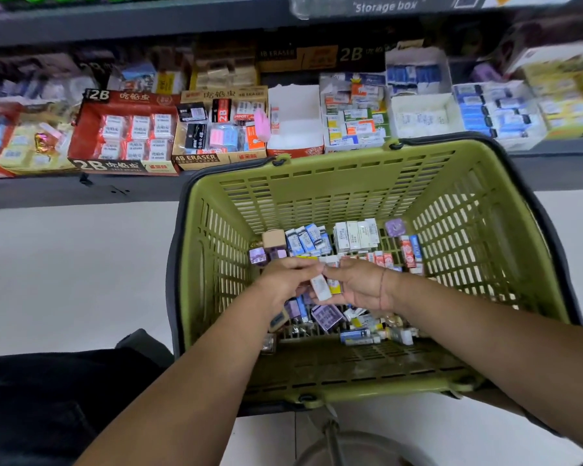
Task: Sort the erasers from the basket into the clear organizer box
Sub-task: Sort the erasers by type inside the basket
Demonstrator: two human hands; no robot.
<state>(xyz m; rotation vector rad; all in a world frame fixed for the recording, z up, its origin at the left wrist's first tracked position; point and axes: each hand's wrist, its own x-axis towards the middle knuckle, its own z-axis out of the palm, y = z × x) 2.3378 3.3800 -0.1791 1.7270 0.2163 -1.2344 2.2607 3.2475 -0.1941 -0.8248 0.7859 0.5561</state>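
White eraser (pixel 320 288): pinched between your two hands at mid-basket, its long axis pointing roughly away from you, towards the shelf.
Yellow eraser (pixel 334 286): touches the white one on its right and is held in the same clutch.
Right hand (pixel 362 285): fingers curled beneath both pieces, thumb on top; it carries them.
Left hand (pixel 283 277): fingertips curled onto the white eraser's far end; whether they bear weight cannot be told.
Loose erasers (pixel 327 316): lie on the basket floor beneath and around the grip.
Basket (pixel 334 183): green and slatted; its far wall stands between the grip and the shelf.
Display boxes (pixel 196 158): ahead, beyond the far rim; you cannot tell which is the clear organizer.
Coming move, as a judgement: up over the far rim, then forward; your right hand, already loaded, is better placed.
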